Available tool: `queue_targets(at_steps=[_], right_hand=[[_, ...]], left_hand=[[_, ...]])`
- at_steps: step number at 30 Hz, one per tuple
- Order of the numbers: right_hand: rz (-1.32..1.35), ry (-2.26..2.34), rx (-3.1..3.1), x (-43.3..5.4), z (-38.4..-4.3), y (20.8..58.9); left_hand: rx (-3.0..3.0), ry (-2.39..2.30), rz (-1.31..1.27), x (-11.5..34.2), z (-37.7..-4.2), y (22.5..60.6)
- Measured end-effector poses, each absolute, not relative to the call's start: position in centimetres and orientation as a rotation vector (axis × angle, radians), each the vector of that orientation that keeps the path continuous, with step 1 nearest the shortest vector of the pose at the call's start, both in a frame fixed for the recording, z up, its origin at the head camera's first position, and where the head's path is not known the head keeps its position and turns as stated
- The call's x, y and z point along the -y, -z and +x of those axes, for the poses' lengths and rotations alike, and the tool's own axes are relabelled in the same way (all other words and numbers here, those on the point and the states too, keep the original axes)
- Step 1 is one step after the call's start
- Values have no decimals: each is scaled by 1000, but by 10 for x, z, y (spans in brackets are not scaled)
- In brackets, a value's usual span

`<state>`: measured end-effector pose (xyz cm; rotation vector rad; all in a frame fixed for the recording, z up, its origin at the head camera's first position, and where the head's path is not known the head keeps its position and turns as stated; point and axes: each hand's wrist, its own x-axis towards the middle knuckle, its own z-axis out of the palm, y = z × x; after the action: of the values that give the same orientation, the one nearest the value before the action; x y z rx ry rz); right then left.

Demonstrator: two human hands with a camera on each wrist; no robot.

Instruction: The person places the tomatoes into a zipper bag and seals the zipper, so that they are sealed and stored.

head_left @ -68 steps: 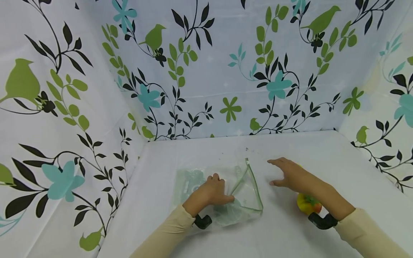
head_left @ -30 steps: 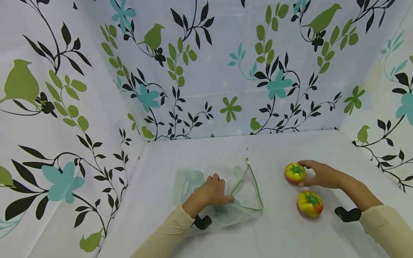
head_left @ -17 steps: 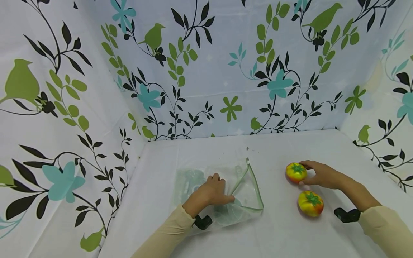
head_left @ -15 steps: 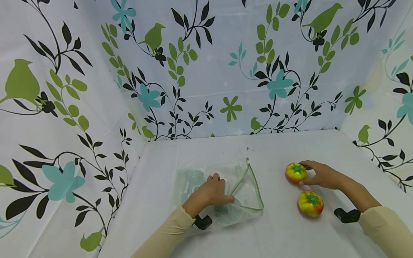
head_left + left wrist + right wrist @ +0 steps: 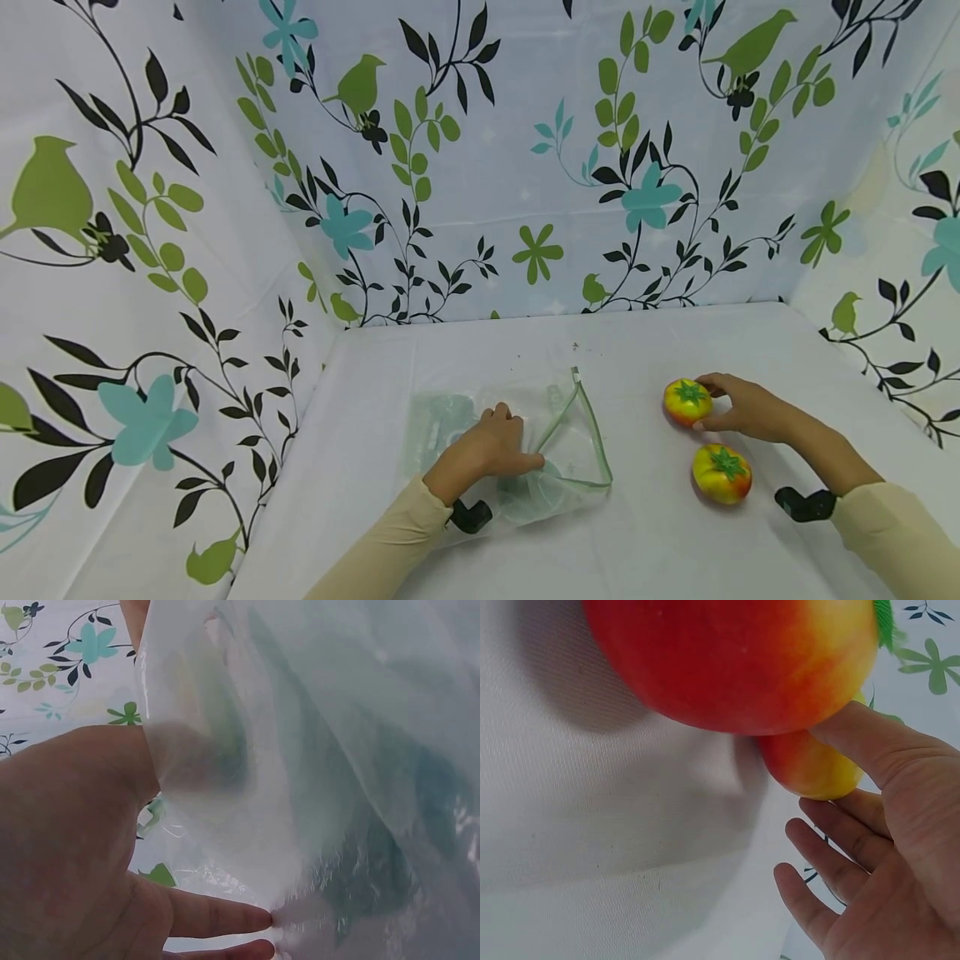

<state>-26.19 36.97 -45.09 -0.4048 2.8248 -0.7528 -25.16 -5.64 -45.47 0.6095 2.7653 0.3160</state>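
Observation:
A clear zip bag (image 5: 532, 504) with a green-edged mouth (image 5: 597, 437) lies on the white cloth, its mouth gaping to the right. My left hand (image 5: 491, 446) holds the bag near its mouth; in the left wrist view, two fingertips (image 5: 259, 919) meet the creased film and the thumb is blurred behind it. On the right, my right hand (image 5: 753, 408) has thumb and fingers at the right side of the far toy tomato (image 5: 686, 402), which is yellow-red with a green star-shaped top. A second, similar toy tomato (image 5: 722, 475) sits closer to me, large in the right wrist view.
White cloth covers the table (image 5: 637, 542). Hanging sheets with leaves and birds form a back wall (image 5: 480, 200) and both sides. Something pale and greenish (image 5: 450, 417) shows in the bag's left part; its kind is unclear.
My right hand moved from above the tomatoes to the right side of the far one, uncovering both. During the last second it has stayed there. The left hand and bag have hardly moved.

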Motion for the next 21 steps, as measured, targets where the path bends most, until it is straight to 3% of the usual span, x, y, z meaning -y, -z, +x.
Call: queue_targets(at_steps=[21], right_hand=[[-478,838,-2849,-325,-254,437]], left_hand=[[-2756,-355,626,61,-252,454]])
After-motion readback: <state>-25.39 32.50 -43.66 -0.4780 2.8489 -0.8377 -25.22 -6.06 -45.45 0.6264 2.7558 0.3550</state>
